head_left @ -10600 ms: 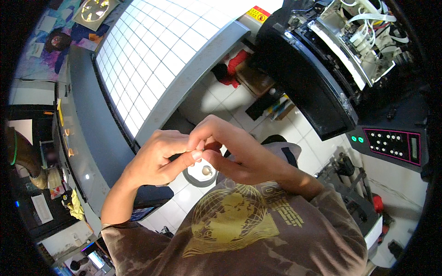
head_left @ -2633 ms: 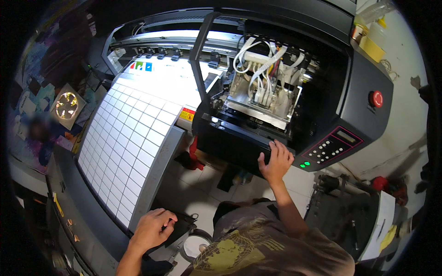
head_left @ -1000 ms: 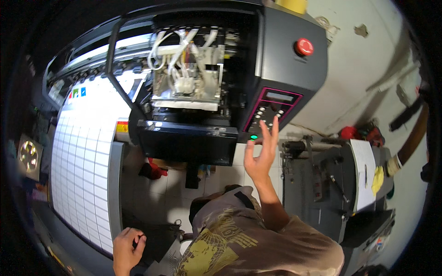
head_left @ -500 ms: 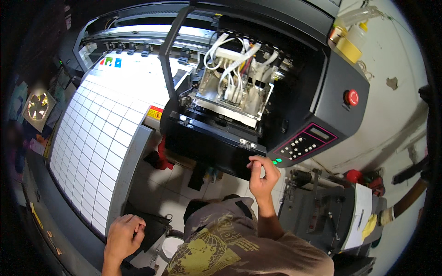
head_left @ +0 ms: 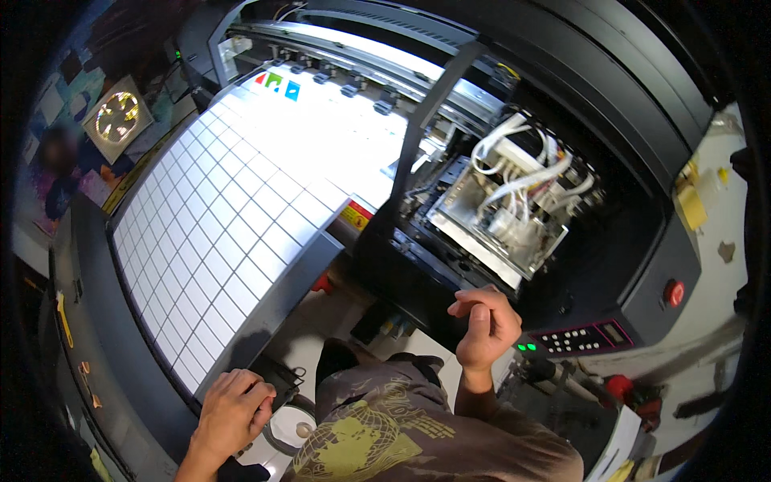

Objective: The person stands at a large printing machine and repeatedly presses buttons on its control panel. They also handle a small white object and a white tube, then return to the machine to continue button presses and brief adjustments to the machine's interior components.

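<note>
My left hand (head_left: 233, 414) rests at the near corner of a large-format printer's bed, its fingers curled, and nothing shows in it. White sheet material (head_left: 249, 197) with a dark grid covers the bed; small coloured prints (head_left: 277, 85) lie at its far end. My right hand (head_left: 488, 328) is raised in front of the black printer body, fingers bent in and thumb up against them, with nothing visible between. Beyond it is the exposed print carriage (head_left: 514, 213), with white tubes and cables over a metal frame. Just right of that hand is a control panel (head_left: 582, 339) with lit green buttons.
A red stop button (head_left: 673, 293) sits on the printer's right end. A fan (head_left: 118, 118) stands at the far left. A yellow cutter (head_left: 64, 320) lies along the left ledge. By my left hand is a round white container (head_left: 291, 426). A dark machine (head_left: 554, 418) stands at the lower right.
My view has turned left, so the printer appears farther right. My right hand's fingers are curled in more, and the gap by the thumb has closed. My left hand stays by the bed edge.
</note>
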Tool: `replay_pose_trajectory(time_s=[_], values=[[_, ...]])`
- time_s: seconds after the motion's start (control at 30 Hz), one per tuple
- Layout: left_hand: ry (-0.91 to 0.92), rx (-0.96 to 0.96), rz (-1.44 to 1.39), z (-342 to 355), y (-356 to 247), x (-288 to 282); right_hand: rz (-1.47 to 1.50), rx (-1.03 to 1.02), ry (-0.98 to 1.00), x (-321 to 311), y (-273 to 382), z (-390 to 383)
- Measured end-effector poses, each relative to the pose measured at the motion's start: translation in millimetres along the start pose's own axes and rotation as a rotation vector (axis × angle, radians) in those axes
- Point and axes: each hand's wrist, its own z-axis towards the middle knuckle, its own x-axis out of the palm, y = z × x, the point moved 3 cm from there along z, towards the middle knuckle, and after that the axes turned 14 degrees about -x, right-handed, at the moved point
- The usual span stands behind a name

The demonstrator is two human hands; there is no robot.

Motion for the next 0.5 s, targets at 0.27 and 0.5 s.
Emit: replay_pose_trajectory(time_s=[0.27,0.5], values=[[-0.240,-0.155,-0.030,20,23,-38,-0.053,-0.224,0.069,96,-36,92],[-0.652,-0.567,-0.078,-11,126,-79,-0.271,-0.301,0.051,147,-78,153]])
